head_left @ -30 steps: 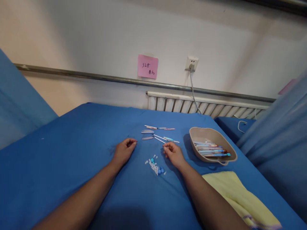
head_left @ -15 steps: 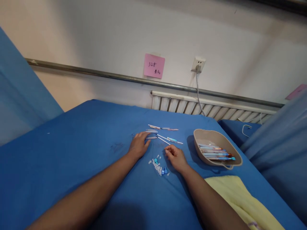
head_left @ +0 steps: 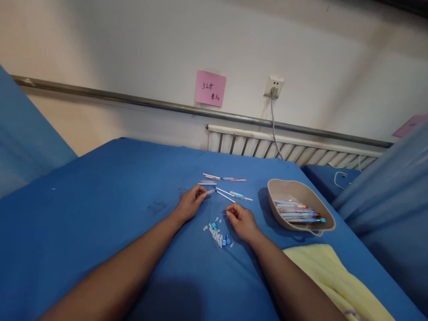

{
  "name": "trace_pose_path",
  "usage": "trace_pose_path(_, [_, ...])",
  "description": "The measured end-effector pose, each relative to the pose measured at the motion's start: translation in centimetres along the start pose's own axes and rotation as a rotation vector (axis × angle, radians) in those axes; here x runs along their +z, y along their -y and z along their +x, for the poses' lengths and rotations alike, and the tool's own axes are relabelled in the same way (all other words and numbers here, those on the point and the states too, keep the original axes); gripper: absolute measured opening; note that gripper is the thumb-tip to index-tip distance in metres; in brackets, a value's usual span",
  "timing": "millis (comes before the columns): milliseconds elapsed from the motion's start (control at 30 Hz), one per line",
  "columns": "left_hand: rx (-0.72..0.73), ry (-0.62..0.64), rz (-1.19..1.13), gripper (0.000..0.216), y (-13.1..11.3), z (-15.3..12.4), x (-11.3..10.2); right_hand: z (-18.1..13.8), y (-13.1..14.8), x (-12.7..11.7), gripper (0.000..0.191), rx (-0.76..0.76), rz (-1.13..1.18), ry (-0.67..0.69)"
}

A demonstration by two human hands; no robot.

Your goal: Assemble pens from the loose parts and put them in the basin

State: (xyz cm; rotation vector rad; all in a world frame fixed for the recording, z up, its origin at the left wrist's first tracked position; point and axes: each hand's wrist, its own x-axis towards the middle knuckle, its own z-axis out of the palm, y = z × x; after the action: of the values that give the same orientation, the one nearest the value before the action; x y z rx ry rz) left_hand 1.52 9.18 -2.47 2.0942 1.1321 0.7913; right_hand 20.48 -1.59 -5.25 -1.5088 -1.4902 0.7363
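Observation:
My left hand (head_left: 190, 204) pinches a pale pen barrel (head_left: 210, 192) between thumb and fingers, its tip pointing right. My right hand (head_left: 244, 222) rests low over the blue cloth with fingers curled together; whether anything is in them is hidden. Between the hands lie thin white pen refills (head_left: 226, 196). Just beyond them are more pale pen barrels (head_left: 207, 183) and a pen part with a turquoise section (head_left: 236, 194). A loose pile of small white pieces (head_left: 216, 235), with a few blue and turquoise caps (head_left: 226, 241), lies to the left of my right wrist.
A beige basket (head_left: 273, 183) holding several pens (head_left: 297, 214) stands on the right. A folded yellow cloth (head_left: 314, 263) lies near my right forearm. Behind the blue-covered surface (head_left: 110, 187) are a radiator (head_left: 239, 145) and a wall rail (head_left: 150, 101). Blue curtains (head_left: 397, 196) hang at both sides.
My left hand has closed on the pale pen barrel and drawn it slightly up from the cloth. My right hand stays curled near the refills. The view has shifted slightly.

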Motion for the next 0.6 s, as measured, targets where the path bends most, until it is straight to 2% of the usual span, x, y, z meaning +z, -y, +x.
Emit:
trace_pose_path(100, [-0.029, 0.031, -0.13, 0.024, 0.0, 0.1, 0.0, 0.0, 0.0, 0.0, 0.017, -0.009, -0.014, 0.007])
trace_pose_path(200, [-0.022, 0.049, -0.117, 0.026, 0.0, 0.2, 0.0, -0.1, -0.1, 0.1, 0.015, -0.032, -0.031, 0.013])
trace_pose_path(333, [-0.008, 0.064, -0.091, 0.028, -0.3, 0.2, -0.1, 0.3, 0.0, 0.1, 0.016, -0.077, -0.089, -0.119])
trace_pose_path(400, [-0.022, 0.051, -0.099, 0.031, -0.5, 0.1, -0.2, 0.9, 0.1, 0.0, 0.018, -0.104, -0.181, -0.212])
trace_pose_path(467, [-0.038, 0.044, -0.12, 0.034, -0.7, 0.1, -0.2, 1.6, 0.2, -0.1, 0.021, -0.122, -0.297, -0.245])
trace_pose_path(600, [-0.039, 0.05, -0.181, 0.037, -0.7, 0.2, -0.1, 3.0, 0.7, -0.1, 0.02, -0.119, -0.528, -0.192])
